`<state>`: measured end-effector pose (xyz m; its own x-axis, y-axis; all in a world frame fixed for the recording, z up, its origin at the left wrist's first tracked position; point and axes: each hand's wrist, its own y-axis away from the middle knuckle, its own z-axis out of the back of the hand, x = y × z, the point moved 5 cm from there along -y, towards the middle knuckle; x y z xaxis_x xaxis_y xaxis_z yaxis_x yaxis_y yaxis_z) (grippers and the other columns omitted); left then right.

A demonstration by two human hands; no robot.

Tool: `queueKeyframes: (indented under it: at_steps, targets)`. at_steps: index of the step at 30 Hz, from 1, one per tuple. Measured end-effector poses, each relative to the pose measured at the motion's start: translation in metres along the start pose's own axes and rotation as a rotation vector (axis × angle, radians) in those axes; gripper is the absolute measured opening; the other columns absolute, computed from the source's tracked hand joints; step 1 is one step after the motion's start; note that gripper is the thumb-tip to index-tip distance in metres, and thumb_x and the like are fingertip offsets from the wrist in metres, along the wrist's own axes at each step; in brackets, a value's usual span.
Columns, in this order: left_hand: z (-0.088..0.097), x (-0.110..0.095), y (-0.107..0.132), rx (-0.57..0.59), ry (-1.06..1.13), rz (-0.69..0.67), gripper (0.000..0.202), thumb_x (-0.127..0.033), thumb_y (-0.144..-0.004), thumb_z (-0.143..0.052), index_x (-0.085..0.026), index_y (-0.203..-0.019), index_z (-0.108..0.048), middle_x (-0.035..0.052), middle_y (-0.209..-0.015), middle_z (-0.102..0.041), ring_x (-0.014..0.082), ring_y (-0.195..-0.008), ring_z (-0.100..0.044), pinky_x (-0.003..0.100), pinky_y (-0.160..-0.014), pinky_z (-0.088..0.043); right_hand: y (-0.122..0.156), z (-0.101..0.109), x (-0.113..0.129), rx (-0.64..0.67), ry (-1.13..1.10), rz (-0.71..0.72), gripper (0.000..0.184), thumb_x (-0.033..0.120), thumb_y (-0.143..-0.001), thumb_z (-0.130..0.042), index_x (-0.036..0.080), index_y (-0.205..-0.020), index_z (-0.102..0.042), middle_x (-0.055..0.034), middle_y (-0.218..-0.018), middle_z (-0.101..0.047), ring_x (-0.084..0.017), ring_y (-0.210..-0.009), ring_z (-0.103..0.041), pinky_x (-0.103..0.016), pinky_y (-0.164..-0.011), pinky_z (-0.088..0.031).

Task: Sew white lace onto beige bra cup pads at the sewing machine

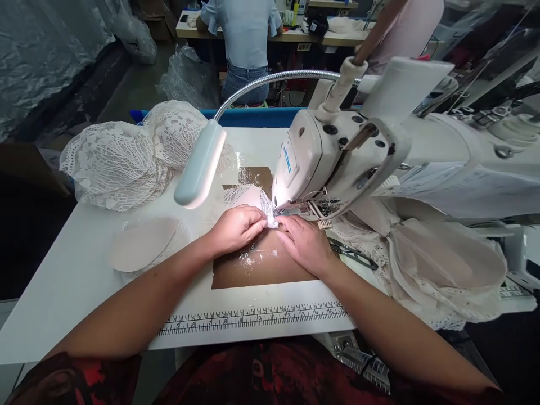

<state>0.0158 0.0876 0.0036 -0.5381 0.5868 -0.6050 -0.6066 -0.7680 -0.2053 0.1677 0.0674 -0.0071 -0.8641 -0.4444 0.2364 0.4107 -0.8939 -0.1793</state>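
Note:
A white lace bra cup piece [250, 195] lies under the needle end of a white sewing machine [295, 163]. My left hand [237, 228] is closed, pinching the near edge of the cup piece between thumb and fingers, just left of the needle. My right hand [307, 243] lies low on the brown covered patch [261, 264]. Its thumb and fingertips are pressed together on the fabric edge right of the needle. The exact stitching spot is partly hidden by my fingers and the machine head.
Stacked lace cups [122, 160] stand at the left behind a loose cup [143, 244]. A lamp [200, 163] hangs over the table. Black thread snips [354, 253] lie by my right wrist, beside piled lace pieces [447, 259]. A measuring tape [253, 319] runs along the front edge. A person [247, 39] sits beyond.

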Motion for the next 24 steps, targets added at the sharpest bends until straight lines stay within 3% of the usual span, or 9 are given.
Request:
queueKeyframes:
  at_steps: [3,7,11,15,21,24]
  targets:
    - [0.003,-0.002,0.000,0.001,-0.009,0.001,0.028,-0.025,-0.095,-0.039,-0.016,-0.087,-0.065,0.0062,-0.092,-0.068,0.0178,-0.090,-0.061,0.034,-0.085,-0.049,-0.004,-0.001,0.004,-0.007,0.054,0.008,0.023,0.031,-0.091,-0.051,0.020,-0.104,-0.066,-0.0046,-0.093,-0.070,-0.015,-0.071,-0.061,-0.025,-0.058,-0.036]
    - [0.002,-0.009,0.002,0.100,-0.139,-0.164,0.020,-0.026,-0.089,-0.049,-0.016,-0.099,-0.064,0.0067,-0.095,-0.067,0.0201,-0.090,-0.060,0.034,-0.083,-0.048,-0.005,0.000,0.004,-0.013,-0.003,0.044,0.029,0.032,-0.095,-0.043,0.020,-0.090,-0.069,-0.0030,-0.089,-0.069,-0.013,-0.073,-0.059,-0.023,-0.059,-0.035]
    - [0.002,-0.006,0.005,0.080,-0.285,-0.258,0.025,-0.021,-0.092,-0.043,-0.017,-0.100,-0.066,0.0062,-0.102,-0.067,0.0189,-0.089,-0.060,0.031,-0.079,-0.048,0.001,0.000,0.000,-0.026,-0.064,0.103,0.029,0.031,-0.095,-0.042,0.021,-0.093,-0.070,-0.0026,-0.091,-0.068,-0.013,-0.075,-0.058,-0.024,-0.062,-0.036]
    - [-0.001,-0.007,0.006,0.054,-0.361,-0.273,0.033,-0.031,-0.096,-0.040,-0.015,-0.091,-0.068,0.0064,-0.100,-0.068,0.0178,-0.086,-0.061,0.031,-0.079,-0.048,0.011,0.001,0.002,-0.009,0.001,0.198,0.029,0.023,-0.094,-0.042,0.020,-0.101,-0.069,-0.0047,-0.088,-0.065,-0.015,-0.075,-0.054,-0.026,-0.066,-0.036]
    - [-0.006,-0.020,0.009,0.103,-0.496,-0.330,0.033,-0.033,-0.094,-0.045,-0.015,-0.115,-0.062,0.0119,-0.120,-0.061,0.0211,-0.091,-0.058,0.035,-0.077,-0.047,0.017,0.004,0.005,0.089,0.060,0.227,0.030,0.014,-0.087,-0.043,0.016,-0.105,-0.067,-0.0075,-0.088,-0.060,-0.018,-0.078,-0.050,-0.029,-0.069,-0.036]
    - [-0.010,-0.021,0.009,0.108,-0.514,-0.319,0.032,-0.030,-0.095,-0.043,-0.016,-0.115,-0.063,0.0113,-0.121,-0.062,0.0206,-0.091,-0.057,0.035,-0.076,-0.047,0.016,0.003,0.005,0.111,0.069,0.228,0.032,0.013,-0.087,-0.041,0.016,-0.104,-0.067,-0.0083,-0.090,-0.061,-0.019,-0.079,-0.051,-0.030,-0.069,-0.036]
